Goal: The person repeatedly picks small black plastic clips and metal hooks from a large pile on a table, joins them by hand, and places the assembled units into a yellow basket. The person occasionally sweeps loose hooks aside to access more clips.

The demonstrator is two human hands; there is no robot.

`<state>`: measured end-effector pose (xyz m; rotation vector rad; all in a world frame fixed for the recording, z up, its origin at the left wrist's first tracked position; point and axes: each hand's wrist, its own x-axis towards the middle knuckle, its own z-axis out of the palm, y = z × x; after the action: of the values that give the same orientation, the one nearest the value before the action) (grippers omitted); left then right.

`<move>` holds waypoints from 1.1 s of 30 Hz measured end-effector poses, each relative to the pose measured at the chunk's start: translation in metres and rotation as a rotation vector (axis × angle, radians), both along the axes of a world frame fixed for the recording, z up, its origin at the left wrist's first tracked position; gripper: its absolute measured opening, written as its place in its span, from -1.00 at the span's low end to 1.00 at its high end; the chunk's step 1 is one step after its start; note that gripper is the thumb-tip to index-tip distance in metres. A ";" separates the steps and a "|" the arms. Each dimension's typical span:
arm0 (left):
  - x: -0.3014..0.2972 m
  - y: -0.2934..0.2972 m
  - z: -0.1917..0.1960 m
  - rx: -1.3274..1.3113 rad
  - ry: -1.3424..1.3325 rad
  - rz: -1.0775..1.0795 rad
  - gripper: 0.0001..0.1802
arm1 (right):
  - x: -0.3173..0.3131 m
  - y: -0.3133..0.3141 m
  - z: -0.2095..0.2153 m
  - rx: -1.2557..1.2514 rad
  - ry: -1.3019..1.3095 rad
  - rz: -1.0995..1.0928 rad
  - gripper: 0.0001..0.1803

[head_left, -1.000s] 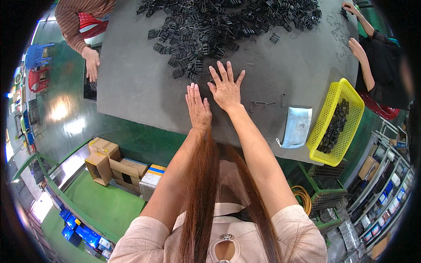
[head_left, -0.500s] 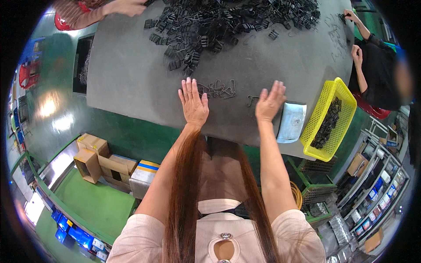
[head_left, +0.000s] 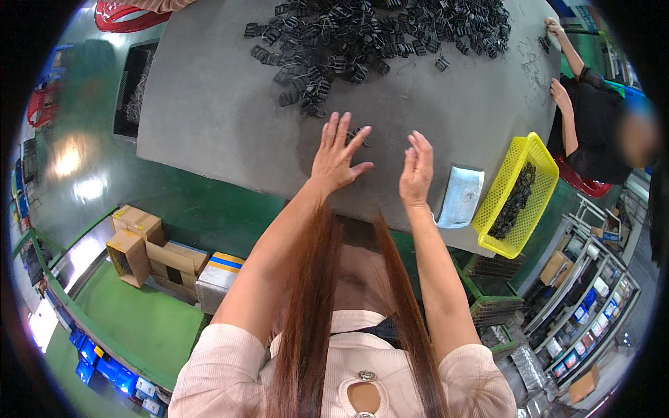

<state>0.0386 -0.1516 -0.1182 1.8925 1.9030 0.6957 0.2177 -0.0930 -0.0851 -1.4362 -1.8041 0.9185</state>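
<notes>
1. One left hand (head_left: 339,159): fingers extended and fanned apart, thumb pointing right; placed just above or on the table; contact cannot be told.
2. One right hand (head_left: 416,174): fingers nearly straight, held close together, palm turned inward; near the mask, apart from the left hand.
3. Several thin wire hooks (head_left: 353,134): on the table at the left hand's fingers, partly hidden by them.
4. One large heap of black clips (head_left: 341,52): across the far part of the grey table (head_left: 209,118), beyond both hands.
5. One pale blue face mask (head_left: 460,197): flat, right of the right hand.
6. One yellow perforated basket (head_left: 538,200): beside the mask, containing dark pieces (head_left: 514,202).
7. Two co-worker's hands (head_left: 561,94): at the right table edge, near scattered wire pieces (head_left: 535,66).
</notes>
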 end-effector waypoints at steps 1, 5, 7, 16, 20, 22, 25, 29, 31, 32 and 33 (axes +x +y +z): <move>0.004 0.009 0.001 0.011 0.044 -0.043 -0.17 | 0.011 0.001 0.003 0.020 -0.042 0.001 -0.66; 0.003 0.013 -0.014 0.053 0.176 -0.185 -0.41 | 0.022 -0.012 0.014 0.029 -0.120 -0.017 -0.66; -0.015 0.002 -0.015 0.062 0.174 -0.248 -0.46 | 0.019 -0.023 0.026 -0.028 -0.154 0.013 -0.67; -0.264 -0.062 -0.008 -0.042 0.321 -0.206 -0.46 | -0.049 -0.041 0.028 -0.111 -0.232 0.071 -0.74; -0.381 -0.054 -0.016 -0.006 0.331 0.066 -0.49 | -0.110 -0.036 0.030 -0.080 -0.267 0.084 -0.76; -0.436 -0.048 -0.028 0.041 0.406 0.193 -0.49 | -0.137 -0.030 0.027 -0.093 -0.313 0.093 -0.74; -0.518 -0.047 -0.047 0.126 0.431 0.355 -0.49 | -0.178 -0.020 0.021 -0.060 -0.367 0.077 -0.69; -0.584 -0.045 -0.039 -0.014 0.669 0.597 -0.54 | -0.242 0.006 0.020 0.101 -0.546 0.058 -0.54; -0.588 -0.036 -0.026 0.081 0.664 0.630 -0.54 | -0.268 0.016 0.023 0.105 -0.682 0.053 -0.47; -0.581 -0.025 -0.015 0.156 0.633 0.599 -0.54 | -0.277 0.018 0.027 0.067 -0.762 0.059 -0.46; -0.570 -0.015 -0.006 0.231 0.602 0.567 -0.54 | -0.279 0.021 0.028 0.028 -0.841 0.066 -0.45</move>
<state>-0.5312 -0.1668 -0.1239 1.8325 2.9183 0.5467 -0.0612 -0.0717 -0.0568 -1.9210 -2.4390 0.3031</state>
